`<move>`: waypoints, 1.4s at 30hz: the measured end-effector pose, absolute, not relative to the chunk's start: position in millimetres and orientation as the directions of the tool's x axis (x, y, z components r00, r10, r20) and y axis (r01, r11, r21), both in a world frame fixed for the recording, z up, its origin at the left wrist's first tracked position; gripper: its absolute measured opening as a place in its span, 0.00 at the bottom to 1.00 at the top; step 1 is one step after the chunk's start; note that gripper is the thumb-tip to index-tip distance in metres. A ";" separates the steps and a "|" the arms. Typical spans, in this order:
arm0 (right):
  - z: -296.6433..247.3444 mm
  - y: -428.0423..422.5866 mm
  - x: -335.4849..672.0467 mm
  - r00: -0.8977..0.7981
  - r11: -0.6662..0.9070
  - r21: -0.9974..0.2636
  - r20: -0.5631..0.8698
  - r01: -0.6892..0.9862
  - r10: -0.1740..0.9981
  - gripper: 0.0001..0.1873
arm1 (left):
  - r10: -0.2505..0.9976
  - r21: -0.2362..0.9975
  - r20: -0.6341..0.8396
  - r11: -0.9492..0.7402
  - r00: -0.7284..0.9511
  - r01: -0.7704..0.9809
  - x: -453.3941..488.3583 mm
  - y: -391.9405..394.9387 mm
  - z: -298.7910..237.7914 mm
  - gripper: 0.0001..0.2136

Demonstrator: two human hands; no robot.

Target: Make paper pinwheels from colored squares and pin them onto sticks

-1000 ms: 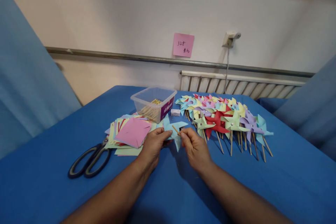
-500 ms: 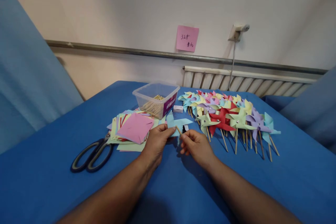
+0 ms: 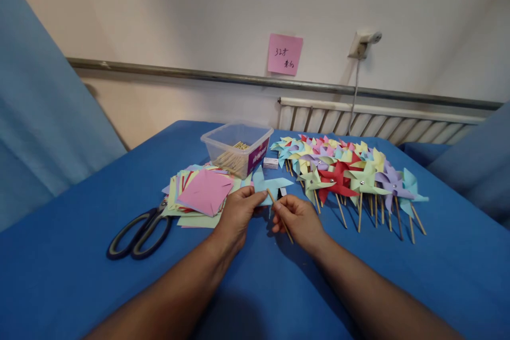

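Note:
My left hand (image 3: 238,213) pinches a light blue paper pinwheel (image 3: 266,183) just above the blue table (image 3: 79,234). My right hand (image 3: 299,219) is closed on a thin wooden stick (image 3: 279,215), whose upper end meets the back of the pinwheel and whose lower end pokes out below my fingers. Both hands sit close together at the table's middle.
A stack of coloured paper squares (image 3: 201,191) lies left of my hands, with black scissors (image 3: 139,229) beside it. A clear plastic box of sticks (image 3: 238,149) and a small white box (image 3: 271,163) stand behind. Several finished pinwheels (image 3: 350,175) lie in rows at the right.
The stick in my right hand has turned steeper and now shows below my fingers. The hands stay together on the blue pinwheel; the view has shifted slightly.

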State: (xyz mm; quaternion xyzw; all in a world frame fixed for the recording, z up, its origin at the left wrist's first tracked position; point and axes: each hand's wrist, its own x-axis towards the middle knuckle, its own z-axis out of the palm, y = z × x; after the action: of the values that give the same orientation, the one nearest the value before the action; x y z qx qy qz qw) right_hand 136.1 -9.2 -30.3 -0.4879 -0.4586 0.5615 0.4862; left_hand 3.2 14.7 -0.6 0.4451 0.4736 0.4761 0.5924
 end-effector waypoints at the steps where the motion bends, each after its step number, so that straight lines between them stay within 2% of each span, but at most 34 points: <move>1: -30.4 -9.3 136.1 -0.051 -0.104 -0.990 -0.099 -0.099 0.994 0.20 | 0.985 0.979 -0.138 0.152 0.100 -0.139 3.2 14.7 -0.8 0.11; 22: -31.9 -8.7 136.2 -0.019 -0.074 -0.993 -0.073 -0.089 0.997 0.15 | 0.986 0.980 -0.145 0.154 0.083 -0.128 3.7 15.9 -3.6 0.12; 35: -28.4 -9.0 135.4 -0.023 -0.100 -0.984 -0.097 -0.146 0.995 0.18 | 0.989 0.987 -0.120 0.129 0.091 -0.096 3.5 16.9 -5.8 0.11; 42: -27.3 -9.2 135.4 -0.026 -0.099 -0.981 -0.096 -0.168 0.995 0.20 | 0.994 0.995 -0.099 0.100 0.051 -0.022 2.7 19.5 -8.5 0.11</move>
State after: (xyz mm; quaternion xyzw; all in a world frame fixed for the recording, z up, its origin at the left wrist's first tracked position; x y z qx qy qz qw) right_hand 135.4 -9.2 -27.3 -0.4749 -0.4351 0.5691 0.5111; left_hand 2.7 19.5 -8.5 0.4806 0.5056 0.4681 0.5425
